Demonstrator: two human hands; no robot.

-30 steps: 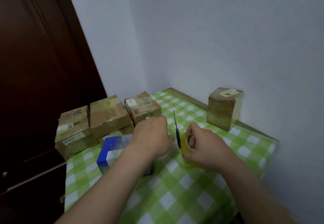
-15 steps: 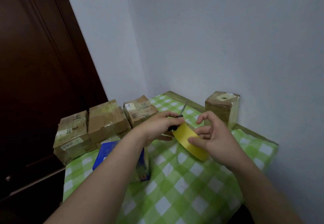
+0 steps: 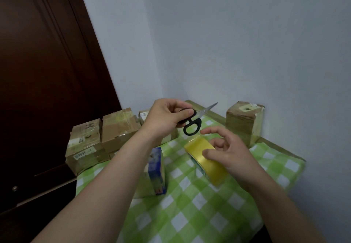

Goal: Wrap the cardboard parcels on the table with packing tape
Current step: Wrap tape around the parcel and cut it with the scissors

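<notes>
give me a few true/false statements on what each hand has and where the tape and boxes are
1. The left hand holds the black-handled scissors. True.
2. The scissors' blades point down at the tablecloth. False: they point up and away, toward the wall.
3. The right hand holds the yellow tape roll. True.
4. The tape roll lies flat on top of a parcel. False: it is tilted in the right hand, over the checked tablecloth.
5. One cardboard parcel stands apart from the others, by the right wall. True.
</notes>
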